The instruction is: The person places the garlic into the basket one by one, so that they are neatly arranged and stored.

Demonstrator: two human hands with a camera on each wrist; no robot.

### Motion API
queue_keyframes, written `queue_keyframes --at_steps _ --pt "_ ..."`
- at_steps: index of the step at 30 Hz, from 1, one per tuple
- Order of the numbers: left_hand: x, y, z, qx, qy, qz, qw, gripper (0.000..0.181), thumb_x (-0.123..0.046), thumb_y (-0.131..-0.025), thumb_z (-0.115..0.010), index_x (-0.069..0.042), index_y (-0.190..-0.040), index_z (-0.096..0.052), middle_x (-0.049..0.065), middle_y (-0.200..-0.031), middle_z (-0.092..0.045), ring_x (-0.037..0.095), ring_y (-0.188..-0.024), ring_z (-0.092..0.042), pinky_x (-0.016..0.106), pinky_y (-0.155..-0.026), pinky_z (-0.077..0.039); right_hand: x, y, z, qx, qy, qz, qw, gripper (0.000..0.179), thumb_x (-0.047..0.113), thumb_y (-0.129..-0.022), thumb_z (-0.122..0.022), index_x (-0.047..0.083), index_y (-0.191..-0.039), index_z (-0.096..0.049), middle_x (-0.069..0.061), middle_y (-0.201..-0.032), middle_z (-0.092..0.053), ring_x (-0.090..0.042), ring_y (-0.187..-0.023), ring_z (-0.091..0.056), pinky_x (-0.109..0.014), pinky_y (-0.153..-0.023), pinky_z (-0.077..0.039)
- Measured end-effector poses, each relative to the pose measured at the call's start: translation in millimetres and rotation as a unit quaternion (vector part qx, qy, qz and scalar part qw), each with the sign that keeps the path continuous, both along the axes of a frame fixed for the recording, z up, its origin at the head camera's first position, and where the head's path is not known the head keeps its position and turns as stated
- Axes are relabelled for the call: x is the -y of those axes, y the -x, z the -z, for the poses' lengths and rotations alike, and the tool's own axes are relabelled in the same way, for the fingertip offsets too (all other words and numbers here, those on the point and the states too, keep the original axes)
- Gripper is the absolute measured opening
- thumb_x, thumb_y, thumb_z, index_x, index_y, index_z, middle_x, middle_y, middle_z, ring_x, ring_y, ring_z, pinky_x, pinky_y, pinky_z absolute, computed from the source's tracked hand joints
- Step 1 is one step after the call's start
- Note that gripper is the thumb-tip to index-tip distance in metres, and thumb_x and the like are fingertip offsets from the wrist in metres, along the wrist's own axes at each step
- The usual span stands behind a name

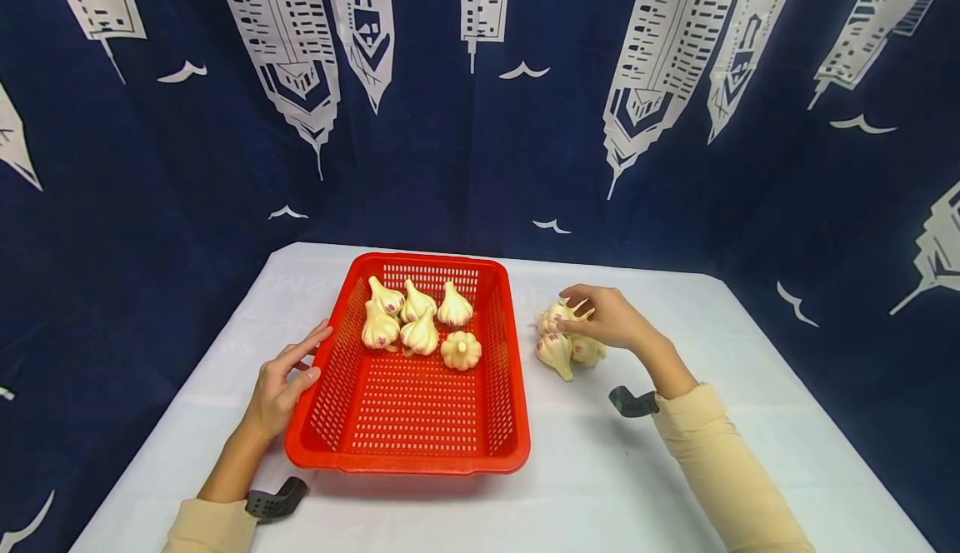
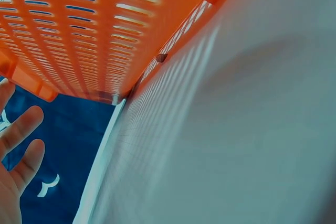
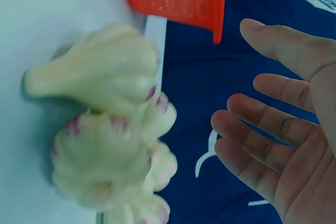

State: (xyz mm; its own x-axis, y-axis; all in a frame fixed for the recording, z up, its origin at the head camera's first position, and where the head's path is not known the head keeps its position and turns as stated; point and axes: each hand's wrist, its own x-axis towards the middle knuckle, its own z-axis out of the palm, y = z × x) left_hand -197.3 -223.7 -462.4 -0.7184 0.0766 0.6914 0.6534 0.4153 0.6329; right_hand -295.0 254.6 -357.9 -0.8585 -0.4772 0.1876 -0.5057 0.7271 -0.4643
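Observation:
A red plastic basket (image 1: 405,463) with slotted walls stands on the table, with several garlic bulbs (image 1: 419,334) grouped toward its far end. My left hand (image 1: 272,395) is at the basket's left rim, fingers extended and spread; the left wrist view shows the fingers (image 2: 26,166) beside the slotted wall. To the right of the basket, more garlic bulbs (image 1: 555,355) lie in a pile. Above that pile is my right hand (image 1: 606,317), its fingers loosely bent. In the right wrist view, this hand (image 3: 286,145) holds nothing, and a gap separates it from the bulbs (image 3: 105,66).
A white cloth (image 1: 600,470) covers the table. Behind it hangs a dark blue curtain (image 1: 465,170) printed with white buildings and birds. Each wrist carries a dark band, one on the left (image 1: 276,500) and one on the right (image 1: 633,403).

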Motion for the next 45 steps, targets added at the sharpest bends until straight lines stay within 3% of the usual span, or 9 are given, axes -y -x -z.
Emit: queue_keyframes --at_steps 12,16,21,26,35,40,45 --pt "-1.0 0.6 -0.2 0.007 0.01 -0.006 0.9999 0.051 -0.002 -0.083 -0.054 0.0 -0.134 -0.06 0.018 -0.14 -0.054 0.005 -0.1 -0.055 0.018 -0.075 -0.043 -26.4 1.9 22.9 0.01 -0.027 0.058 0.9979 0.051 0.023 -0.083 -0.079 -0.008 -0.12 -0.063 -0.022 -0.106 -0.067 -0.035 -0.093 -0.065 -0.045 -0.08 -0.054" --pt "-1.0 -0.3 -0.7 0.01 0.011 -0.007 0.9999 0.052 -0.004 -0.083 -0.054 -0.003 -0.135 -0.06 0.016 -0.141 -0.054 0.005 -0.1 -0.055 0.019 -0.075 -0.043 -31.3 3.8 29.3 0.001 -0.027 0.059 0.9979 0.048 0.019 -0.084 -0.078 -0.01 -0.119 -0.063 -0.026 -0.106 -0.066 -0.037 -0.091 -0.066 -0.047 -0.079 -0.054" --pt "-1.3 0.4 0.9 0.001 0.007 -0.003 1.0 0.052 -0.002 -0.082 -0.054 0.0 -0.134 -0.06 0.019 -0.14 -0.055 0.006 -0.099 -0.055 0.02 -0.074 -0.043 -34.3 4.7 35.7 0.023 -0.034 0.067 0.9969 0.05 0.02 -0.084 -0.078 -0.011 -0.12 -0.061 -0.028 -0.109 -0.064 -0.037 -0.092 -0.065 -0.047 -0.079 -0.054" --pt "-1.8 -0.5 1.5 0.003 0.003 0.003 1.0 0.052 -0.002 -0.082 -0.054 0.0 -0.134 -0.06 0.019 -0.14 -0.054 0.006 -0.1 -0.055 0.021 -0.074 -0.043 -36.8 5.0 42.4 0.039 -0.038 0.073 0.9958 0.05 0.02 -0.084 -0.078 -0.01 -0.12 -0.062 -0.025 -0.108 -0.064 -0.035 -0.091 -0.064 -0.046 -0.078 -0.054" --pt "-0.9 -0.2 0.4 -0.016 -0.003 0.015 0.9998 0.051 0.0 -0.082 -0.053 0.002 -0.132 -0.061 0.021 -0.139 -0.055 0.008 -0.1 -0.055 0.02 -0.075 -0.043 -35.3 2.7 48.5 0.031 -0.047 0.062 0.9965 0.054 0.026 -0.083 -0.079 -0.009 -0.12 -0.062 -0.023 -0.104 -0.067 -0.029 -0.084 -0.064 -0.043 -0.073 -0.053" --pt "-0.5 -0.9 -1.0 -0.015 -0.001 0.014 0.9998 0.051 0.0 -0.082 -0.052 0.002 -0.133 -0.06 0.021 -0.139 -0.054 0.008 -0.1 -0.055 0.02 -0.075 -0.043 -35.4 2.8 49.7 0.059 -0.066 0.063 0.9941 0.06 0.034 -0.085 -0.077 -0.007 -0.125 -0.06 -0.024 -0.109 -0.067 -0.032 -0.093 -0.063 -0.045 -0.078 -0.052" --pt "-0.2 -0.9 -0.3 -0.017 -0.001 0.011 0.9998 0.051 0.0 -0.082 -0.053 0.002 -0.132 -0.061 0.021 -0.139 -0.054 0.007 -0.1 -0.056 0.02 -0.075 -0.043 -35.6 2.7 48.9 0.078 -0.068 0.055 0.993 0.063 0.036 -0.085 -0.077 -0.007 -0.128 -0.059 -0.024 -0.11 -0.065 -0.03 -0.091 -0.062 -0.044 -0.075 -0.051"
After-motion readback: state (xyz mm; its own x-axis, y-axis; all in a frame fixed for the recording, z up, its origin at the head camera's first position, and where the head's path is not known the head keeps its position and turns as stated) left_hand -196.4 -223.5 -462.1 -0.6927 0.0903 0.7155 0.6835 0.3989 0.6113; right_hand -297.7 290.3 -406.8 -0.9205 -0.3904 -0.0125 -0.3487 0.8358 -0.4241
